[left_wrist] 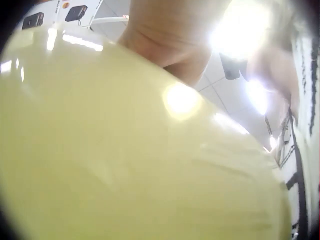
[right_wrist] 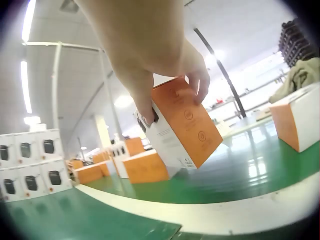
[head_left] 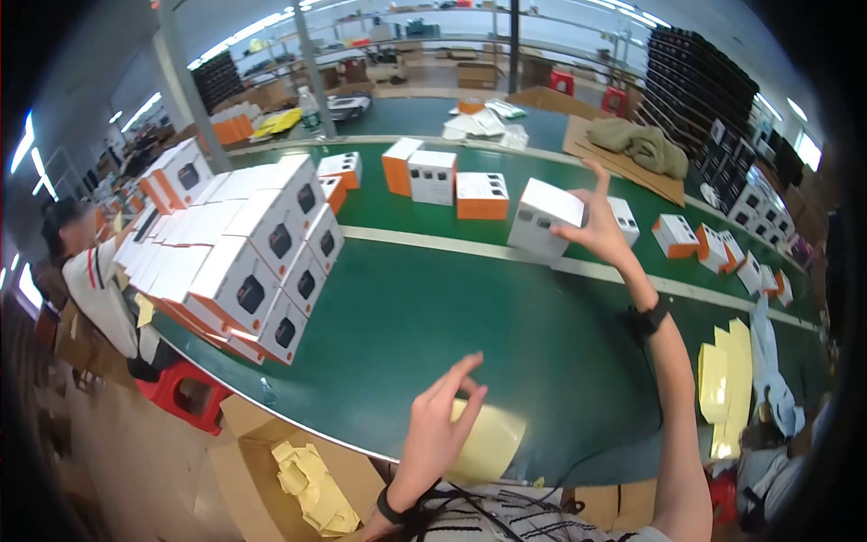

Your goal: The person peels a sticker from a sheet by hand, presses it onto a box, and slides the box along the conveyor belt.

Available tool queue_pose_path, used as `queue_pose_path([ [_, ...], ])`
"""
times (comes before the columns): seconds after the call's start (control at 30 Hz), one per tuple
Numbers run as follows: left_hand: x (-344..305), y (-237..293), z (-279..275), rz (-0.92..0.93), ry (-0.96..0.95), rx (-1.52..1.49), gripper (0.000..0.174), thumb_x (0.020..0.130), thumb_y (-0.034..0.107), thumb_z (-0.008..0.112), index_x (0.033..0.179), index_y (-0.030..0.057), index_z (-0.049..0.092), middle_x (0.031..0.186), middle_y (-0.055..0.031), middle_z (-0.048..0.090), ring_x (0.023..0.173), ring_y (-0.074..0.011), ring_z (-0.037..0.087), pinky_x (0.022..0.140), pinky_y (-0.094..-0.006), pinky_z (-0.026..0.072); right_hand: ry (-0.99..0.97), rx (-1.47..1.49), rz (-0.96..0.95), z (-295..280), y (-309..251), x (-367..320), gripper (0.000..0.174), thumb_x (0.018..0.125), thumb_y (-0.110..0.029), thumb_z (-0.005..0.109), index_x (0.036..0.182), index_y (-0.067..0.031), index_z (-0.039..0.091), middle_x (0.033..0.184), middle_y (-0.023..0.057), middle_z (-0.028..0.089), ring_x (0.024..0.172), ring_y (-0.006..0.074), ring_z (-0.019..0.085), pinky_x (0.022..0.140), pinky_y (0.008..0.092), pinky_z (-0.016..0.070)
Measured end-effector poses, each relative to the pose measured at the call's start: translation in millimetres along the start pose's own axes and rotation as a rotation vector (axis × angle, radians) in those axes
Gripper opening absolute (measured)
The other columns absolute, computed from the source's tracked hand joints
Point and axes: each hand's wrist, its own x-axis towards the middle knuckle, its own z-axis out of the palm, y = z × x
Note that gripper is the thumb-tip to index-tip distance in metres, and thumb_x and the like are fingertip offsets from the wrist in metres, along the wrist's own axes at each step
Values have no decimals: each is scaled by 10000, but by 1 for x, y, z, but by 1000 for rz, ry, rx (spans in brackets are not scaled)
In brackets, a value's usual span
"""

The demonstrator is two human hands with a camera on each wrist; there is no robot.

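Note:
In the head view my right hand [head_left: 607, 228] is at the far side of the table. It grips a white-and-orange product box [head_left: 547, 206] by its upper part. The right wrist view shows the thumb on the white face and the fingers over the orange side [right_wrist: 189, 122], with the box tilted above the green surface. My left hand [head_left: 435, 432] is near the table's front edge, index finger and thumb extended. A glossy pale-yellow sheet [head_left: 495, 441] lies beside and partly behind it, and fills most of the left wrist view.
A large stack of boxes [head_left: 237, 244] stands at the left. More boxes [head_left: 481, 193] are spaced along the green strip past the white divider [head_left: 433, 245]. Yellow sheets [head_left: 733, 384] lie at the right. A carton [head_left: 244, 461] is below the front edge. Another person [head_left: 104, 280] is at the far left.

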Motion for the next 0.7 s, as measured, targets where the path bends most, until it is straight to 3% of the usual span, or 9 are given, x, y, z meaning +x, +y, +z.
queue_pose_path([
  [0.03,6,7,8,-1,-18,-11,406,872,62,661,1274,83,604,845,-102,660,637,-246,644,700,-333,501,-54,134,51,-12,-21,-21,1094,671,-109,825,1475,-122,83,1140,163,615,1080,292,611,892,374,490],
  [0.1,14,23,19,88,18,193,572,874,62,646,1417,142,485,1170,-159,612,699,-335,660,734,-397,531,-163,381,136,-23,-65,-65,1070,697,-84,820,1454,-126,65,1160,134,606,1097,204,587,916,330,465],
  [0.2,7,47,40,56,-156,375,640,884,60,621,1473,208,419,1344,-169,511,755,-358,664,723,-403,554,-313,370,112,-31,-94,-124,1047,672,-63,835,1407,-84,91,1189,155,606,1117,230,583,963,358,459],
  [0.23,4,48,47,33,-198,378,573,890,57,603,1421,244,496,1367,-156,522,853,-362,677,709,-392,571,-399,254,115,-32,-101,-138,1025,669,-48,835,1387,-71,104,1213,154,599,1137,245,580,983,374,456],
  [0.33,4,8,59,173,-175,344,503,885,52,603,1347,249,581,1405,-149,508,929,-351,681,724,-383,575,-261,361,200,-7,-107,-165,1020,679,-57,851,1376,-81,106,1308,143,538,1163,253,566,1004,376,457],
  [0.37,3,7,64,193,-118,341,451,877,43,604,1279,244,642,1436,-143,491,976,-342,678,735,-382,576,-203,241,162,-8,-115,-170,1005,691,-87,855,1383,-84,126,1346,130,480,1187,246,543,1014,376,458],
  [0.53,14,0,54,146,-123,154,462,867,7,606,1291,190,630,1446,-168,481,1034,-371,652,802,-382,545,-213,278,163,7,-110,-175,887,740,-108,813,1391,-70,211,1328,102,415,1187,216,525,983,378,474],
  [0.6,11,0,52,119,-124,86,461,867,-1,607,1293,173,627,1447,-173,480,1032,-373,650,811,-376,536,-49,536,291,19,-110,-178,852,754,-92,795,1390,-66,228,1338,102,401,1181,205,520,962,370,468],
  [0.7,12,-5,52,132,-134,70,464,869,-13,603,1300,157,622,1456,-175,471,988,-368,655,805,-361,525,-83,567,344,18,-116,-175,801,781,-82,766,1372,-75,225,1345,106,426,1195,207,508,966,371,438],
])
